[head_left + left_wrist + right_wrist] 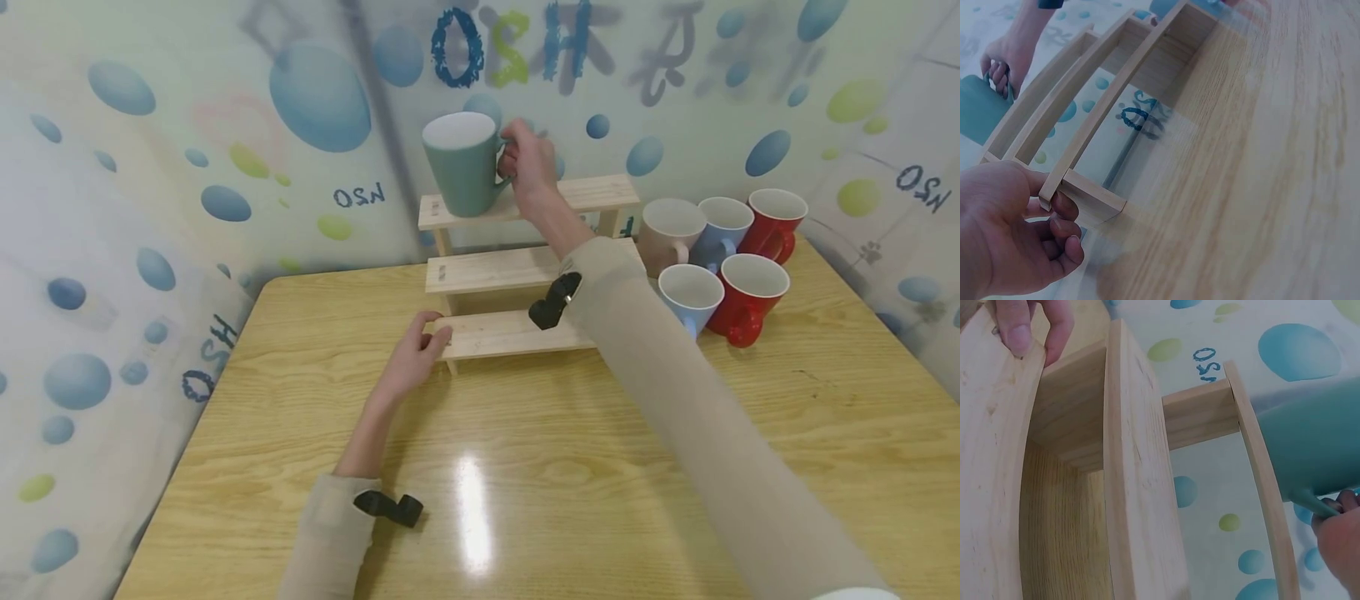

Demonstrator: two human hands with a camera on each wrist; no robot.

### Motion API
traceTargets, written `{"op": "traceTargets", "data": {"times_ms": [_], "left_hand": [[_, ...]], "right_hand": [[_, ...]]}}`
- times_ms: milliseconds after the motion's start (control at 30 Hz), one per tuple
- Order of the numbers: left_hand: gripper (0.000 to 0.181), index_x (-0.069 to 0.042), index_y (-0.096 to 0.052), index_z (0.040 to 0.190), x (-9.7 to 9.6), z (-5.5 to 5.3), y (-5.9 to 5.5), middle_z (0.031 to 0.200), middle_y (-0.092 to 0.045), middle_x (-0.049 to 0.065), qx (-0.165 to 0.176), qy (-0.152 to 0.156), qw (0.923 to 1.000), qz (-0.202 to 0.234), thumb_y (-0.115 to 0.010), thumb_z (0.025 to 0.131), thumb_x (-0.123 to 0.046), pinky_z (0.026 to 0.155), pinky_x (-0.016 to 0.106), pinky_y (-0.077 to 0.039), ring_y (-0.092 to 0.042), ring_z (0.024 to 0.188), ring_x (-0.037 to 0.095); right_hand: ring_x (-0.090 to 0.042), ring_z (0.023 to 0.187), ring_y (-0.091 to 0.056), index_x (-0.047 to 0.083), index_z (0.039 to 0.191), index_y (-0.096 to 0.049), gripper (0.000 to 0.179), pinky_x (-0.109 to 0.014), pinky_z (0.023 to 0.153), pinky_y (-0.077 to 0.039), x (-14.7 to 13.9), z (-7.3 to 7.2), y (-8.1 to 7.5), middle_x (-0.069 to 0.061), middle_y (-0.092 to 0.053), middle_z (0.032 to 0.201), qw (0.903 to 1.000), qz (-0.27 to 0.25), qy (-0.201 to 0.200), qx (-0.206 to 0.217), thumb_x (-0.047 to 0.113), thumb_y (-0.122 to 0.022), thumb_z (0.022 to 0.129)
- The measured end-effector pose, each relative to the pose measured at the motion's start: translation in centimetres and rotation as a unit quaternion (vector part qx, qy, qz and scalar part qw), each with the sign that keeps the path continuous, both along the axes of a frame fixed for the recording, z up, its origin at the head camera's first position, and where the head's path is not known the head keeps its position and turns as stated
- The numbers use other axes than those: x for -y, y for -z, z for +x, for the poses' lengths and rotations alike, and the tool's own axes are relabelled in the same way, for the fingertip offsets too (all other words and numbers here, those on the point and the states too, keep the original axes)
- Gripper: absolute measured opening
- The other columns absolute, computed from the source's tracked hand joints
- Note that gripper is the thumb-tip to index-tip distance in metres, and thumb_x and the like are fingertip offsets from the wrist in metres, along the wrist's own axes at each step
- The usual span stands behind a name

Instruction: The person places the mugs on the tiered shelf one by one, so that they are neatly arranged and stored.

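Note:
A green mug (467,171) with a white inside is at the left end of the top tier of a three-tier wooden rack (517,333). My right hand (531,162) grips its handle, fingers curled through the loop. In the right wrist view the mug (1313,437) is upright against the top board's edge. My left hand (415,354) pinches the left end of the lowest board between thumb and fingers. The left wrist view shows this hand (1022,231) around the board's end, with the mug (985,109) beyond the rack.
Several mugs stand right of the rack: a beige mug (670,233), blue mugs, one in front (690,296), and red mugs, the nearest (750,292). A patterned wall covering (322,217) rises behind the wooden table (570,492). A white rim (855,593) shows at bottom right.

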State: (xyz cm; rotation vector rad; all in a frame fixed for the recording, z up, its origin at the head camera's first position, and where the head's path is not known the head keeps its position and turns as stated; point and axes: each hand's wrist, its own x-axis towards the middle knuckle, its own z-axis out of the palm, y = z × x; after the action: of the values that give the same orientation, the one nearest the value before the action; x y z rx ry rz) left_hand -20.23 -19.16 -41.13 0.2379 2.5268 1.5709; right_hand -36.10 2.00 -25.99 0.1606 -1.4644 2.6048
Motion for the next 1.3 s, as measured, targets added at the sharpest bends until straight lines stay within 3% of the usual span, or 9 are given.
{"op": "traceTargets", "data": {"times_ms": [367, 500, 600, 833, 1100, 1300], "left_hand": [[0.045, -0.009, -0.040, 0.145, 0.0, 0.0, 0.0, 0.066, -0.036, 0.000, 0.000, 0.001, 1.0000, -0.003, -0.046, 0.109, -0.036, 0.050, 0.027, -0.029, -0.030, 0.052, 0.014], [0.045, -0.010, -0.039, 0.146, -0.1, 0.0, 0.0, 0.066, -0.037, 0.000, 0.002, -0.001, 1.0000, -0.002, -0.045, 0.110, -0.036, 0.050, 0.027, -0.030, -0.030, 0.053, 0.014], [0.046, -0.010, -0.039, 0.146, -0.1, 0.1, -0.1, 0.066, -0.037, 0.000, 0.002, -0.002, 1.0000, -0.001, -0.046, 0.110, -0.036, 0.050, 0.027, -0.030, -0.030, 0.052, 0.014], [0.047, -0.009, -0.038, 0.147, -0.1, 0.1, -0.1, 0.064, -0.037, 0.000, 0.002, 0.003, 1.0000, 0.004, -0.046, 0.109, -0.036, 0.049, 0.026, -0.029, -0.029, 0.051, 0.013], [0.048, -0.008, -0.037, 0.147, 0.1, 0.1, 0.0, 0.065, -0.037, 0.000, 0.000, 0.008, 0.9999, 0.008, -0.045, 0.109, -0.037, 0.050, 0.027, -0.030, -0.029, 0.051, 0.013], [0.046, -0.009, -0.038, 0.146, 0.1, 0.2, 0.0, 0.065, -0.037, 0.000, -0.004, 0.005, 1.0000, 0.006, -0.046, 0.109, -0.036, 0.050, 0.026, -0.030, -0.030, 0.051, 0.013]], "right_hand": [[-0.012, 0.053, -0.024, 0.014, 0.052, -0.029, 0.047, -0.022, 0.052, -0.021, -0.5, -0.3, -0.1, 0.004, -0.022, 0.053, 0.9995, 0.013, -0.031, 0.000, 0.004, -0.047, 0.095], [-0.013, 0.054, -0.023, 0.014, 0.054, -0.029, 0.047, -0.023, 0.054, -0.023, -0.5, -0.3, -0.1, 0.003, -0.022, 0.054, 0.9991, 0.020, -0.037, -0.010, 0.004, -0.047, 0.096], [-0.016, 0.056, -0.027, 0.013, 0.053, -0.033, 0.045, -0.025, 0.060, -0.030, -0.7, -0.2, -0.1, 0.001, -0.028, 0.054, 0.9978, 0.056, -0.030, -0.022, 0.007, -0.046, 0.095], [-0.018, 0.066, -0.046, 0.010, 0.061, -0.053, 0.037, -0.028, 0.069, -0.039, -1.6, 0.4, 0.0, -0.001, -0.049, 0.063, 0.9782, 0.205, 0.014, -0.034, 0.020, -0.051, 0.096], [-0.016, 0.082, -0.056, 0.012, 0.094, -0.057, 0.019, -0.037, 0.080, -0.046, -3.2, 1.3, -0.3, -0.002, -0.060, 0.086, 0.9639, 0.262, 0.010, -0.044, 0.026, -0.051, 0.104], [-0.017, 0.089, -0.057, 0.013, 0.099, -0.055, 0.015, -0.035, 0.084, -0.046, -5.0, 1.7, -0.2, -0.003, -0.060, 0.095, 0.9580, 0.282, 0.006, -0.051, 0.025, -0.048, 0.103]]}}
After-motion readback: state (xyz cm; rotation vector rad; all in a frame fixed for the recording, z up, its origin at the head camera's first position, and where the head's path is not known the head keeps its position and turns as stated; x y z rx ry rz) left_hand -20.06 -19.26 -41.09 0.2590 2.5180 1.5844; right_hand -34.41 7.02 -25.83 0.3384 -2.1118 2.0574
